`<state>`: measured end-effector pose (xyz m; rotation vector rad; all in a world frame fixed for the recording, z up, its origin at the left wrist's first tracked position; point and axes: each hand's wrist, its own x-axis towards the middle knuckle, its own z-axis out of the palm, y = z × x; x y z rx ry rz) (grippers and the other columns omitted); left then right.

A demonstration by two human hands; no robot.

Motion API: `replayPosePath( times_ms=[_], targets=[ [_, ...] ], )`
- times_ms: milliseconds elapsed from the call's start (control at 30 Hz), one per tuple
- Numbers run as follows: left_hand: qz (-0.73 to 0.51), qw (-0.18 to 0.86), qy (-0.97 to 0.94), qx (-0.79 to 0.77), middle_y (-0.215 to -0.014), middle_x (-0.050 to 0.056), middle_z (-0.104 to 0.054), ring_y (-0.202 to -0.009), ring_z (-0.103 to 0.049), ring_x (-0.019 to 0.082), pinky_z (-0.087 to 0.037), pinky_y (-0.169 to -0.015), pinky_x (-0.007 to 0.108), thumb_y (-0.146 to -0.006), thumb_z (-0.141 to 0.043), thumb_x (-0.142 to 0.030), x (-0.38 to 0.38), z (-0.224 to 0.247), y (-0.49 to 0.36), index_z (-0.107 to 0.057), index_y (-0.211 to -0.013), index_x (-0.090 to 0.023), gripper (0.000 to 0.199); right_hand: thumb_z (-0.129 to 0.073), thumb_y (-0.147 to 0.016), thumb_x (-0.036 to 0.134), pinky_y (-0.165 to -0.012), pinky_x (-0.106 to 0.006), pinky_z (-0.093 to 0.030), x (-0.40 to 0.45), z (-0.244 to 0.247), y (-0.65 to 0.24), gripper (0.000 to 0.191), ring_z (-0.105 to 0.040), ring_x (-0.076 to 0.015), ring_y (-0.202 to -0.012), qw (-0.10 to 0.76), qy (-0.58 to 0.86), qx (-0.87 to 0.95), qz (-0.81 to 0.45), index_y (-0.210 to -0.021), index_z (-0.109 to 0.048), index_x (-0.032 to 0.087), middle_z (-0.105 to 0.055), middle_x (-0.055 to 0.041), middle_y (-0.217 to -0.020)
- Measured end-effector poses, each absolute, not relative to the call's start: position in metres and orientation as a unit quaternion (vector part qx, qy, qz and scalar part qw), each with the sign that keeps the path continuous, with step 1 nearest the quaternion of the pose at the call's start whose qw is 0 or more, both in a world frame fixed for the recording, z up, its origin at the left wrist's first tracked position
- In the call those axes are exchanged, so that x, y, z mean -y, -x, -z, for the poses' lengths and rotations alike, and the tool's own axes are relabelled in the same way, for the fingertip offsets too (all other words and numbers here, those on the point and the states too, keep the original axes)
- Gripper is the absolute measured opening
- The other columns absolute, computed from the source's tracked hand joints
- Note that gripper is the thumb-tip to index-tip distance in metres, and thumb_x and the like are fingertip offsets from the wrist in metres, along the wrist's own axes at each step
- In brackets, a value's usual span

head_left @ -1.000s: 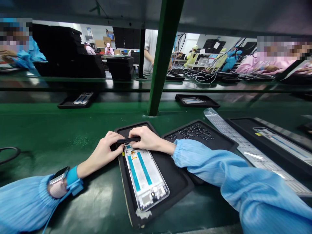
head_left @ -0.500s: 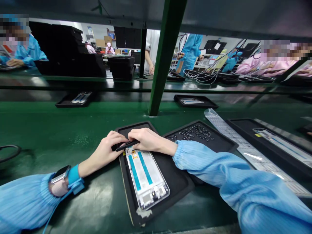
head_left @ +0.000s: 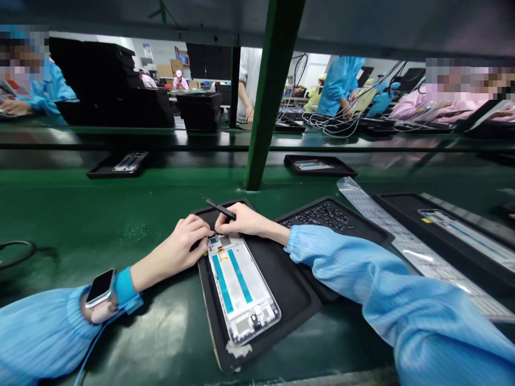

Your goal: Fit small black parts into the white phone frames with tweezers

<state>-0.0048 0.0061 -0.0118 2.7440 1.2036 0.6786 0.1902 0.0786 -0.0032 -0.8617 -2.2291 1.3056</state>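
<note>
A silvery phone frame point(head_left: 237, 279) with two blue strips and a small orange flex lies on a black foam tray point(head_left: 287, 289). At the frame's far left corner, my left hand point(head_left: 187, 241) is closed, with bent fingertips against the edge. Beside it, my right hand point(head_left: 243, 220) has its fingers pinched down on the frame's far end. A slim black pen-like tool point(head_left: 220, 208) is tucked in that same hand, one end pointing up and left. Whatever small part sits between the fingertips is hidden.
Another black tray point(head_left: 354, 241) holds many small black parts. Right of it lie a clear plastic strip point(head_left: 370, 214) and a tray with another phone frame point(head_left: 470, 236). A green post point(head_left: 261, 123) rises behind my hands. Co-workers sit and stand beyond stacked black trays point(head_left: 116, 102).
The black tool, formerly low between both hands, has swung up and away in my right hand. My right fingers now pinch at the frame's far end, next to my left fingertips.
</note>
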Motion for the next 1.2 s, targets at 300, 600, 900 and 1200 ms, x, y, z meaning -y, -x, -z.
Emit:
replayPosePath(
  times_ms=[300, 600, 900, 1200],
  targets=[
    [-0.147, -0.024, -0.906, -0.397, -0.093, 0.008, -0.061, -0.094, -0.049, 0.024, -0.035, -0.079, 0.041, -0.082, -0.037, -0.011, 0.0, 0.0, -0.004, -0.061, -0.093, -0.017, 0.026, -0.059, -0.062, 0.015, -0.051, -0.015, -0.038, -0.073, 0.002, -0.183, 0.012, -0.054, -0.0077, -0.057, 0.208, 0.35, 0.82, -0.402, -0.069, -0.068, 0.012, -0.064, 0.0003, -0.063],
    [-0.16, -0.038, -0.902, -0.4, -0.098, 0.009, -0.062, -0.098, -0.051, 0.023, -0.032, -0.082, 0.04, -0.086, -0.036, -0.014, 0.0, 0.007, 0.0, -0.057, -0.097, -0.016, 0.024, -0.053, -0.08, 0.045, -0.047, -0.016, -0.038, -0.075, 0.003, -0.189, 0.04, -0.05, -0.006, -0.046, 0.367, 0.359, 0.746, -0.424, -0.072, -0.068, 0.008, -0.059, -0.0021, -0.056],
    [-0.217, 0.009, -0.869, -0.444, -0.091, 0.006, -0.058, -0.089, -0.048, 0.02, -0.032, -0.079, 0.039, -0.082, -0.039, -0.016, 0.001, 0.012, -0.002, -0.051, -0.085, -0.016, 0.013, -0.063, -0.075, 0.042, -0.062, -0.021, -0.052, -0.068, 0.007, -0.183, 0.031, -0.066, -0.0148, -0.068, 0.373, 0.295, 0.723, -0.501, -0.078, -0.057, 0.012, -0.064, -0.0031, -0.07],
    [-0.22, 0.033, -0.863, -0.454, -0.09, 0.003, -0.055, -0.087, -0.048, 0.019, -0.03, -0.079, 0.038, -0.083, -0.039, -0.016, 0.001, 0.014, -0.003, -0.047, -0.084, -0.017, 0.009, -0.058, -0.081, 0.026, -0.057, -0.02, -0.049, -0.065, 0.007, -0.183, 0.013, -0.064, -0.012, -0.061, 0.366, 0.274, 0.772, -0.442, -0.076, -0.053, 0.014, -0.061, 0.0003, -0.066]
  ],
)
